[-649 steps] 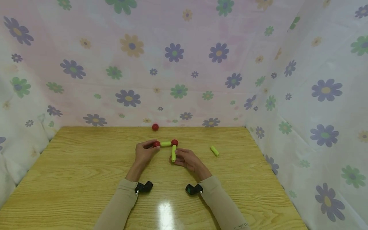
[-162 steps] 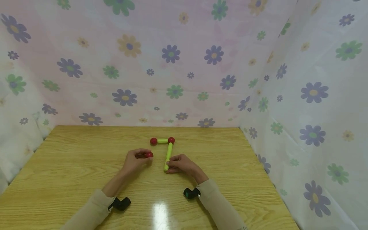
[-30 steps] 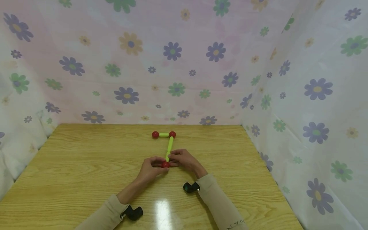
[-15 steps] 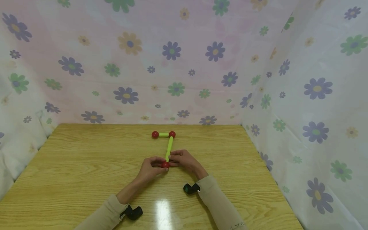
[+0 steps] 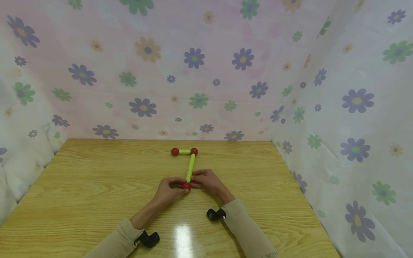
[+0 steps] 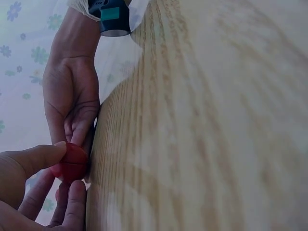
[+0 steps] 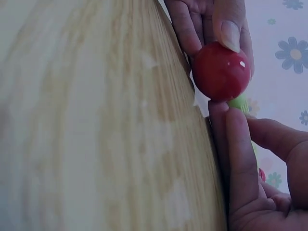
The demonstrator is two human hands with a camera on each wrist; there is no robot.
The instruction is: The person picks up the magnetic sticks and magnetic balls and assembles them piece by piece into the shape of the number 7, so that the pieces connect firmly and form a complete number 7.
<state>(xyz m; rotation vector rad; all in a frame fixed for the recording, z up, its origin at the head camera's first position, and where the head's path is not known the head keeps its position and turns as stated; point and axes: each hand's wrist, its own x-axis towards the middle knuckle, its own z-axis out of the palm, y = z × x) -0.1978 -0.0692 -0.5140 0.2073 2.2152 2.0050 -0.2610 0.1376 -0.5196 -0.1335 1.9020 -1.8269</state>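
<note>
A chain of lime-green sticks and red balls lies on the table in the head view. Two balls joined by a short stick [image 5: 184, 151] form its far end. From the right-hand ball [image 5: 194, 151], two sticks [image 5: 191, 163] run end to end toward the person. My left hand [image 5: 167, 191] pinches the red ball [image 7: 221, 72] at the near end between thumb and fingers. Beside it, my right hand [image 5: 208, 181] pinches the nearer green stick [image 5: 188, 176] just behind that ball, its fingertips right at the ball. The fingers partly hide this stick in the right wrist view.
The wooden table [image 5: 96, 172] reaches back to a flower-print cloth [image 5: 167, 71], which also hangs at both sides. A black wrist camera [image 5: 150, 239] sits on the left cuff and another wrist camera [image 5: 216, 214] on the right one.
Earlier, a ball and a stick lay loose at the back and right; now both are in the chain. The left hand brought the ball to the stick's near end. Both hands barely move lately.
</note>
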